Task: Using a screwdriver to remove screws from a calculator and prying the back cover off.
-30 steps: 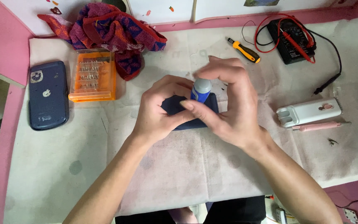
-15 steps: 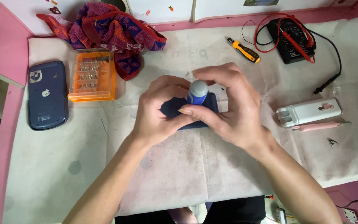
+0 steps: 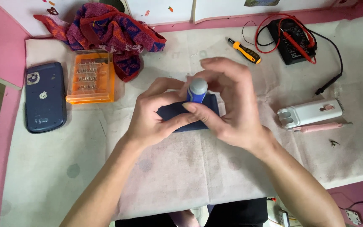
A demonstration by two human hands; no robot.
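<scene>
At the middle of the cloth-covered table lies a dark blue flat device. My left hand presses down on it, thumb and fingers over its left part. My right hand curls around a screwdriver with a blue handle and grey cap, held upright on the device. The tip of the tool is hidden by my fingers.
An orange bit case and a dark blue phone case lie at the left, a patterned towel behind them. A yellow screwdriver, a multimeter with red and black leads, a white holder and a pink tool lie at the right.
My hands and the upright screwdriver have stayed in place over the device; only the right fingers shifted slightly around the handle.
</scene>
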